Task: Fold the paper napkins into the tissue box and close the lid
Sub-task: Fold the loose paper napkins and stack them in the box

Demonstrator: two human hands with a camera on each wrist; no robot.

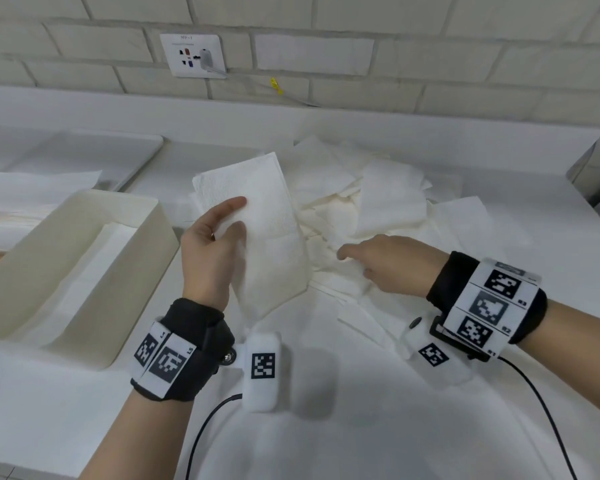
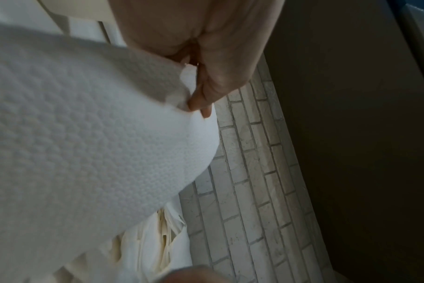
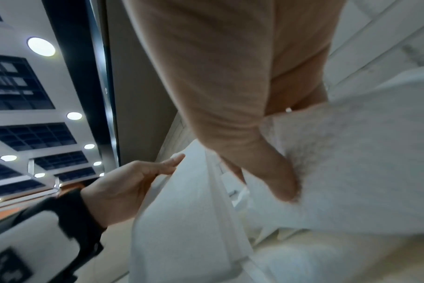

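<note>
My left hand (image 1: 219, 237) holds a folded white napkin (image 1: 257, 220) upright just right of the tissue box, thumb on its front. In the left wrist view its fingertips (image 2: 199, 99) pinch the napkin's embossed edge (image 2: 85, 134). The cream tissue box (image 1: 146, 237) stands open at the left with white paper in its bottom. My right hand (image 1: 378, 261) reaches palm down into the loose napkin pile (image 1: 388, 195). In the right wrist view its thumb (image 3: 278, 181) presses on a napkin (image 3: 351, 162) that covers the fingers, a pinch. That view also has the left hand (image 3: 124, 187) and the folded napkin (image 3: 182, 210).
A flat white tray-like piece (image 1: 84, 150) lies behind the box, near the brick wall (image 1: 326, 53) with a power socket (image 1: 193, 55). Flat white sheets (image 1: 32, 188) lie at the far left. Cables (image 1: 201, 431) trail from both wrist units over the white counter (image 1: 395, 427).
</note>
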